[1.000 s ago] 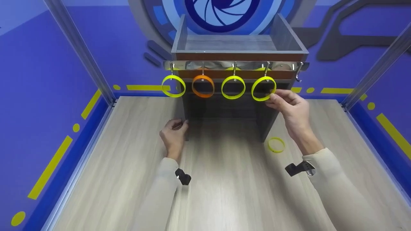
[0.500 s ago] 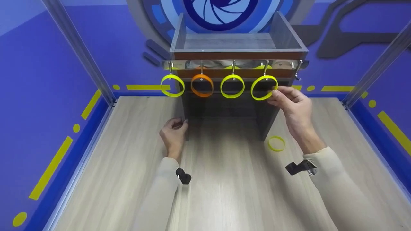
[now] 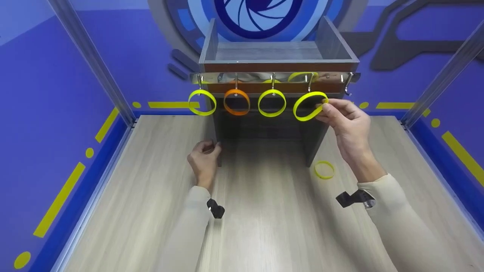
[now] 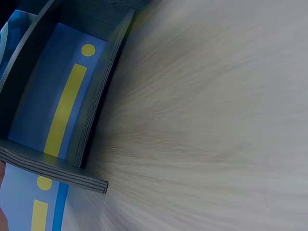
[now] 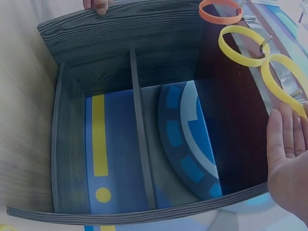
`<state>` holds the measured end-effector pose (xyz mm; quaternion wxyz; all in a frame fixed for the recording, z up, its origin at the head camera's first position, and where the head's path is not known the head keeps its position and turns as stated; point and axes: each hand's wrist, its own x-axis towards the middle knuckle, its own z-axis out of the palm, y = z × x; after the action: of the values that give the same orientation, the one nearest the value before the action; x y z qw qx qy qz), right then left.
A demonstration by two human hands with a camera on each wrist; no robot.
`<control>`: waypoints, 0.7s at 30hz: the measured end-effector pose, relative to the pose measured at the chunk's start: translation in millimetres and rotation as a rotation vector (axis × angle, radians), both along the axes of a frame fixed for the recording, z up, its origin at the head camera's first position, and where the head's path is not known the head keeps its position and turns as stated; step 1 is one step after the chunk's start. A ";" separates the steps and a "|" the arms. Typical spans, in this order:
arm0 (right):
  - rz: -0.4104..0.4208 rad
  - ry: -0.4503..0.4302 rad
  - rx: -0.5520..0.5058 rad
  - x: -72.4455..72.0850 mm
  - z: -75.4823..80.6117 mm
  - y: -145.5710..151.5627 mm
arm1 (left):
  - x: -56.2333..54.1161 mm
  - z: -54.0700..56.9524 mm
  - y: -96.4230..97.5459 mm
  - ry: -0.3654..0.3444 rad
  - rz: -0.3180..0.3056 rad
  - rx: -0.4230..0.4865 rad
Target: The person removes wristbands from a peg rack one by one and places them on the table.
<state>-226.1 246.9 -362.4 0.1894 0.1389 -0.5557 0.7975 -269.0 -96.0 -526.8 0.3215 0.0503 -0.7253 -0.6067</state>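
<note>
My right hand (image 3: 349, 130) pinches the right edge of a yellow wristband (image 3: 298, 104) between thumb and fingers, just below the fourth hook (image 3: 311, 81) of a metal rail (image 3: 253, 77). The band looks tilted and its top appears apart from the hook tip. To its left hang a yellow wristband (image 3: 260, 102), an orange wristband (image 3: 247, 102) and another yellow wristband (image 3: 214, 102), each on its own hook. Low on the left, my left hand (image 3: 203, 158) grips the front edge of the wooden shelf's side panel (image 3: 217, 128); in the right wrist view its fingertips (image 5: 98, 6) show over that panel.
One more yellow wristband (image 3: 315, 172) lies on the table (image 3: 261, 211) by the shelf's right foot. A bare hook (image 3: 348, 85) is at the rail's right end. The shelf has an open top tray (image 3: 264, 51). Blue printed walls (image 3: 75, 113) enclose the table.
My right hand has drawn the yellow wristband slightly forward and tilted it; its top now sits clear of the hook's tip. The left hand stays on the side panel.
</note>
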 end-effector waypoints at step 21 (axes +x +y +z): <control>-0.059 -0.091 0.008 20.6 -23.9 25.2 | -0.5 -1.3 0.4 -0.006 0.003 -0.006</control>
<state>-205.5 272.1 -386.3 0.1868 0.0870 -0.5707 0.7949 -269.4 -95.6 -528.1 0.3206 0.0522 -0.7280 -0.6037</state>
